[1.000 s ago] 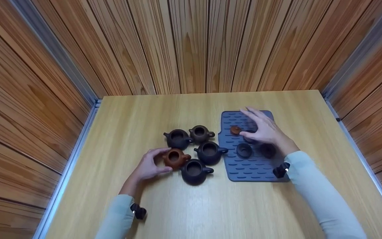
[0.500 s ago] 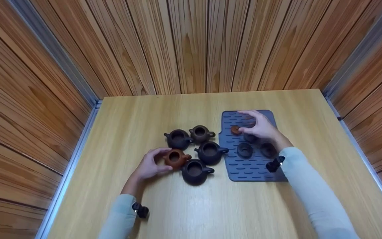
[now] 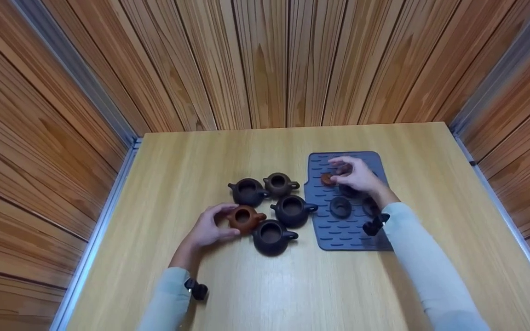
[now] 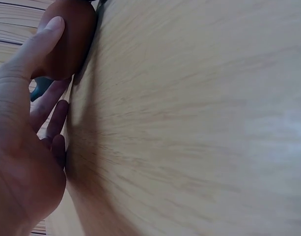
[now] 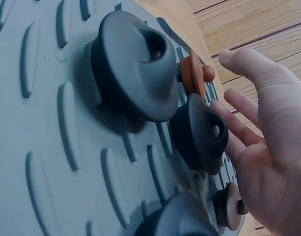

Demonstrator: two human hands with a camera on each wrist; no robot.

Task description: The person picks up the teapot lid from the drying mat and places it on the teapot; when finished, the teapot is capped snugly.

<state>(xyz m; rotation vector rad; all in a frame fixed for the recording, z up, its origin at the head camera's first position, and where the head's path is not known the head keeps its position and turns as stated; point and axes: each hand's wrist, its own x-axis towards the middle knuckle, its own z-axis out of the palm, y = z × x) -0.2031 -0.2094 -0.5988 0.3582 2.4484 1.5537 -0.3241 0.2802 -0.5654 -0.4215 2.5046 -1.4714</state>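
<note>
My left hand [image 3: 206, 227] holds a small reddish-brown teapot [image 3: 247, 229] without a lid, thumb on the near side and fingers behind. In the left wrist view the thumb lies against the reddish-brown teapot [image 4: 74, 42]. My right hand [image 3: 360, 177] hovers over the grey mat, thumb and fingers parted around a reddish-brown lid [image 3: 326, 179]. In the right wrist view a gap shows between the thumb tip and the round knob of the reddish-brown lid [image 5: 194, 73]. A dark lid [image 5: 197, 135] sits just below the fingers.
Dark lidless teapots, among them one in front [image 3: 270, 249] and one near the mat [image 3: 292, 222], crowd the reddish-brown one. Other dark lids [image 3: 340, 209] and a brown lid [image 5: 232, 209] lie on the ridged grey mat [image 3: 338, 241]. Wood-panelled walls enclose the table.
My right hand has moved slightly left and lower toward the reddish-brown lid, its fingers drawing closer to the thumb. The left hand and teapots stay in place.
</note>
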